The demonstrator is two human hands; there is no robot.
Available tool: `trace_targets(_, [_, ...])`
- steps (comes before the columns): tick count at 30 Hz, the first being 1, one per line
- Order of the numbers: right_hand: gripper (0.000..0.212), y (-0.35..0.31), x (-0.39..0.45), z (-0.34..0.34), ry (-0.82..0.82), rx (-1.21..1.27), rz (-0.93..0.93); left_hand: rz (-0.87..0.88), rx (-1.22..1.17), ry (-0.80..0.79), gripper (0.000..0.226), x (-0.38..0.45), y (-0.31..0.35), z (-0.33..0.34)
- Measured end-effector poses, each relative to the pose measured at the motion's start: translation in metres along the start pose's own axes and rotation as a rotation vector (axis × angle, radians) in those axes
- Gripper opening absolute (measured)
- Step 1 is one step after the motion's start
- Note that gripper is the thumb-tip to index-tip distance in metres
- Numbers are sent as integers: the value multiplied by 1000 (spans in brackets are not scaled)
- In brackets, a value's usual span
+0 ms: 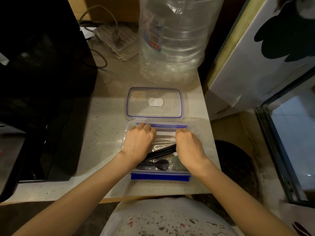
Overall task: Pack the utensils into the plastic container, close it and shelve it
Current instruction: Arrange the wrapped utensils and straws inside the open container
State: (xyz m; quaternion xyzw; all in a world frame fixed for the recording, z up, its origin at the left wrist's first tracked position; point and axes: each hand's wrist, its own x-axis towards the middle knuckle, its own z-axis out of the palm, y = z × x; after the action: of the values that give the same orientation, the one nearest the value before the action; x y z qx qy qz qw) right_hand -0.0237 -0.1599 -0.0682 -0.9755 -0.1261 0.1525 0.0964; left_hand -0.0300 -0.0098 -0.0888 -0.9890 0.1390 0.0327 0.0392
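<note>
A clear plastic container (160, 174) with blue clip flaps stands open on the speckled counter in front of me. Inside it lie wrapped utensils: black chopsticks (162, 151), a black spoon (161, 164) and a pale wrapped packet (166, 138). My left hand (139, 142) and my right hand (189, 145) are both down in the container, fingers curled over the pale packet near the far wall. I cannot tell how firmly they grip it. The clear lid (154, 103), blue-rimmed with a white patch in the middle, lies flat just beyond the container.
A large empty water jug (172, 40) stands behind the lid. A black appliance (39, 82) fills the left side. A power strip with cables (117, 40) lies at the back. To the right are a white panel (255, 57) and a glass tank (289, 142).
</note>
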Motion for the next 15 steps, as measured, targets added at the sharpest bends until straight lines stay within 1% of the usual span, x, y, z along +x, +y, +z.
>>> trace_targets(2, [26,-2,0,0,6,27,39,20,-16,-5,34,0,3,2])
trace_targets(5, [27,-1,1,1,15,42,89,61,-25,-29,36,0,3,6])
trace_targets(8, [24,1,0,2,2,62,129,33,-30,-49,39,2,3,5])
trace_targets(9, [21,2,0,1,-13,73,142,23,-27,-50,37,3,3,3])
trace_targets(11, [17,3,0,-1,-55,108,168,22,-47,-106,27,3,5,-3])
trace_targets(12, [16,2,1,-1,-69,133,182,0,-18,-131,25,4,5,-2])
trace_targets(15, [15,2,3,0,-62,227,216,-47,-17,-155,25,5,7,-4])
